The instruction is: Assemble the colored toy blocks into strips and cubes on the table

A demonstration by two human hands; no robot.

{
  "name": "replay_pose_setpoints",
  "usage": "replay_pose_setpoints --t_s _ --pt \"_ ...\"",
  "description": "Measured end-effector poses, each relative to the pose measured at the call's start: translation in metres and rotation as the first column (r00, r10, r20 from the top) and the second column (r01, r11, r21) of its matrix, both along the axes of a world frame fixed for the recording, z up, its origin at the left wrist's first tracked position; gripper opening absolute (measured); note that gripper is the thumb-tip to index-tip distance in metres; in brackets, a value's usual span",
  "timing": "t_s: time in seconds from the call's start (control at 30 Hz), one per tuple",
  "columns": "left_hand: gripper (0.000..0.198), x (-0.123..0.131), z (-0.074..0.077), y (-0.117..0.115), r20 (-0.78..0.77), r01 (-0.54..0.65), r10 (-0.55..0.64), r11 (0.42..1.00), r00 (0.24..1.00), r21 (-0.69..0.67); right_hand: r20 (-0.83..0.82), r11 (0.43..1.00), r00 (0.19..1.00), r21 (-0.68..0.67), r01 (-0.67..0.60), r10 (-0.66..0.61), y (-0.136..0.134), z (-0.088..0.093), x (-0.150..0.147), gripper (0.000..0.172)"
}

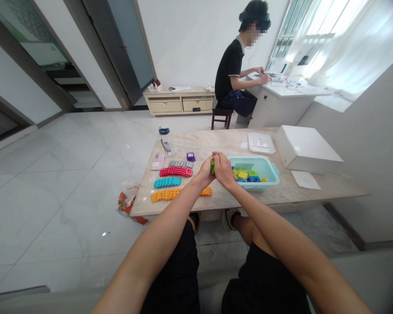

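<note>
Both hands meet over the table, left of the tub. My left hand [207, 170] is closed round green plastic building pieces [212, 166]; my right hand [223, 169] grips them from the other side, its fingers partly hiding them. A mint-green tub [265, 185] holds loose yellow, green and blue gear-edged pieces [242, 175]. To the left lie rows of linked pieces: an orange row [165, 195] partly behind my left forearm, a teal row [167, 182], a red row [176, 172] and a grey row [181, 164]. Behind them sits a small purple stack [190, 156].
A clear bottle with a blue lid [165, 141] stands at the table's far left. A clear lid [261, 143] and a white box [306, 148] lie to the right. A plastic bag [128, 200] is beside the table. Beyond, a person [231, 65] sits at a white desk [281, 98].
</note>
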State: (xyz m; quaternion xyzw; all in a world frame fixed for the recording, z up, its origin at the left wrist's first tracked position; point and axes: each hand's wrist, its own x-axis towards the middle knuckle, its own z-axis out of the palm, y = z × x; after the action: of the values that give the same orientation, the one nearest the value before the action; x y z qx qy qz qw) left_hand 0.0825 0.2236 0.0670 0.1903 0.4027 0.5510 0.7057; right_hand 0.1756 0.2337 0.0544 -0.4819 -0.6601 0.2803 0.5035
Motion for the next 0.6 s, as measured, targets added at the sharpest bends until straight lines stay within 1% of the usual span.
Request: replay_pose_setpoints --t_s 0.17,0.27,0.37,0.5,0.6 --pt "0.024 0.0056 -0.0019 0.0018 0.031 -0.158 0.161 0.985 0.986 -0.067 -0.023 1.0 1.0 0.01 -0.006 0.006 -0.0013 0.0015 -0.0042 0.038" --pt "0.03 0.0046 -0.0002 0.0016 0.032 -0.206 0.21 0.974 0.977 -0.098 -0.033 1.0 0.999 0.028 0.0 0.001 -0.0019 0.0035 -0.0028 0.035" --pt "0.033 0.0027 0.0025 0.0017 0.029 -0.238 0.243 0.965 0.97 -0.113 -0.023 1.0 1.0 0.022 -0.002 0.003 -0.0023 0.004 -0.001 0.035" --pt "0.041 0.0015 0.0058 0.0021 0.036 -0.291 0.296 0.951 0.955 -0.101 -0.028 0.998 1.0 -0.063 -0.004 0.002 -0.0023 0.0027 -0.0007 0.038" --pt "0.038 0.0024 0.0075 0.0007 0.05 -0.286 0.29 0.955 0.956 -0.077 -0.07 0.983 0.997 -0.185 0.01 -0.023 -0.0016 0.0028 -0.0024 0.038"
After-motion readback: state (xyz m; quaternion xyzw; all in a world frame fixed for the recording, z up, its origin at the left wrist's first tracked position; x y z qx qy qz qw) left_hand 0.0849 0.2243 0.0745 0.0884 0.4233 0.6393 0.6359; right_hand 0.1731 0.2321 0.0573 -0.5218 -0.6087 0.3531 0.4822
